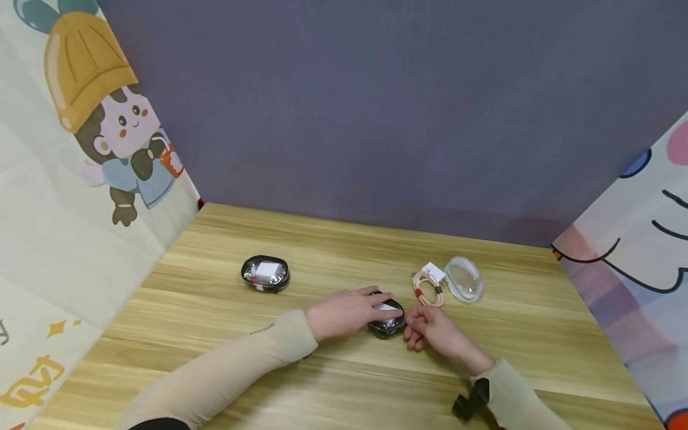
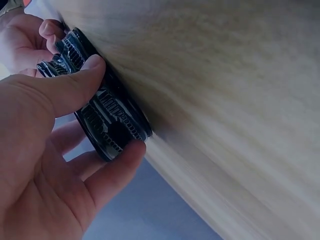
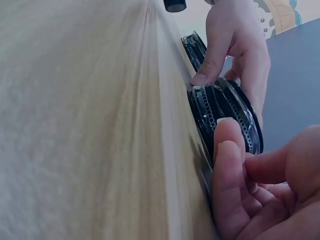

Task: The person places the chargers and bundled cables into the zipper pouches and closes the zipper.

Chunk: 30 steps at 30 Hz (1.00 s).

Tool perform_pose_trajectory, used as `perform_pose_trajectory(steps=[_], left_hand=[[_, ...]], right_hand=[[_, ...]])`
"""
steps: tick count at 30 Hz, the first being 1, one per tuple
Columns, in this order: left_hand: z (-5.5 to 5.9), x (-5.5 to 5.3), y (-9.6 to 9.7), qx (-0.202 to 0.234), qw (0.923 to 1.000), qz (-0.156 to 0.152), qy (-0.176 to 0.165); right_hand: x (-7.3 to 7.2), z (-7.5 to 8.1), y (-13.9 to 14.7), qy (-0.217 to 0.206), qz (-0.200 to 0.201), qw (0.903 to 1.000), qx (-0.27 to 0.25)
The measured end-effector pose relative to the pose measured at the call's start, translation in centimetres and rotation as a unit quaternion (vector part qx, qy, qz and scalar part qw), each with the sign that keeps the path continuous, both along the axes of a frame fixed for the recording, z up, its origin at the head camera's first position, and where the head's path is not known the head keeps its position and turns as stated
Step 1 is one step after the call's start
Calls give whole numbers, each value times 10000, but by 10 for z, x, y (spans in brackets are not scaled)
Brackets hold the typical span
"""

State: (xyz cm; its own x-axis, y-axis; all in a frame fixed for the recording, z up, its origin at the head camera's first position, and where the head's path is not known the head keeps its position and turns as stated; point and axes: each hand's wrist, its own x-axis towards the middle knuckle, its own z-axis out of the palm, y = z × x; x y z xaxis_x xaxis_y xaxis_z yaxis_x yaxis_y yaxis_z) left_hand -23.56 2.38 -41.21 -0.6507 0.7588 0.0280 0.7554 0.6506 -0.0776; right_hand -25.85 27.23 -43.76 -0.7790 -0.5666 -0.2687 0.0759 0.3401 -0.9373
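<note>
A small oval zippered pouch (image 1: 387,327) with black trim and clear panels rests on the wooden table, a white item showing inside. My left hand (image 1: 344,313) holds it, fingers across the top, with thumb and fingertips around its sides in the left wrist view. Black zipper teeth run along the side of the pouch (image 2: 111,112). My right hand (image 1: 438,331) is at the pouch's right end, thumb and index finger pinching together at its edge. What lies between those fingertips is hidden, probably part of the zipper.
A similar black-trimmed pouch (image 1: 266,273) with a white block inside lies to the left. Beyond my right hand are a coiled pinkish cable (image 1: 428,289) with a red tie, a white charger plug (image 1: 434,272) and a clear, white-rimmed oval pouch (image 1: 464,279). A grey panel (image 1: 376,119) stands behind.
</note>
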Motion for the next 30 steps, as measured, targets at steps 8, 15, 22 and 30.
perform_pose_trajectory(steps=[8, 15, 22, 30], left_hand=[[-3, 1, 3, -127, 9994, 49, 306], [-3, 3, 4, -176, 9990, 128, 396], [-2, 4, 6, -234, 9984, 170, 495], [-3, 3, 6, -203, 9982, 255, 508]], right_hand=[[5, 2, 4, 126, 141, 9997, 160], [10, 2, 5, 71, 189, 9997, 153], [14, 3, 4, 120, 223, 9996, 149], [19, 5, 2, 173, 310, 9992, 199]])
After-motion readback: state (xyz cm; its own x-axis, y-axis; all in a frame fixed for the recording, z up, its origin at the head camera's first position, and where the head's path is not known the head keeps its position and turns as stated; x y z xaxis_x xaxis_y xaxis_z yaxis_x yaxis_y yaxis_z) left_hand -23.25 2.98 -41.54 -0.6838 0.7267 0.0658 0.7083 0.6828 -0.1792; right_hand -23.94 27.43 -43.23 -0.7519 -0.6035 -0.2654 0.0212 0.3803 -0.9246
